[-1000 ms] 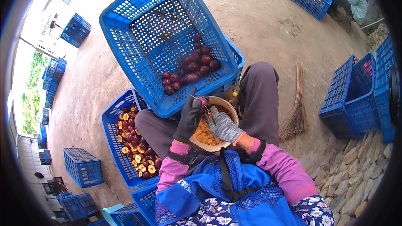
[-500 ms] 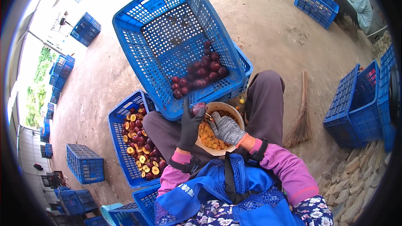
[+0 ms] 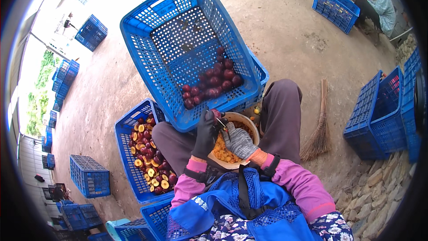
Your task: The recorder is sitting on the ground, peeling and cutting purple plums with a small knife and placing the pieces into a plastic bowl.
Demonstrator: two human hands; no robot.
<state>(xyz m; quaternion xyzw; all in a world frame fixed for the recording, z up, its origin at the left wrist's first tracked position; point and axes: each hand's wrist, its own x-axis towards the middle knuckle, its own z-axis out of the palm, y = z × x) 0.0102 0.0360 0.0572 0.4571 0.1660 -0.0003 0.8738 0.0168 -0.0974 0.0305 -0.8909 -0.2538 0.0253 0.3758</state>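
Note:
My left hand (image 3: 206,135), in a black glove, is closed around a dark red plum (image 3: 216,114). My right hand (image 3: 239,141), in a grey knitted glove, grips a small thin-bladed tool (image 3: 223,124) whose tip meets the plum; its handle is mostly hidden by the fingers. Under both hands, between my knees, stands a pale round bucket (image 3: 253,127) with orange plum pits and pulp (image 3: 223,151) inside. Ahead, a tilted blue crate (image 3: 178,69) holds whole plums (image 3: 215,81) in its near corner. Halved plums (image 3: 154,165) with yellow flesh fill another blue crate (image 3: 126,151) at my left.
The tilted crate rests on another blue crate (image 3: 263,73). A straw broom (image 3: 320,129) lies on the floor right of my knee. Blue crates (image 3: 376,116) stand by a stone pile (image 3: 374,192) at right. A person (image 3: 382,6) sits at far right near a crate (image 3: 335,6).
My left fingers have curled from a raised position to wrap around the plum. The right hand has shifted slightly, with the tool still at the plum.

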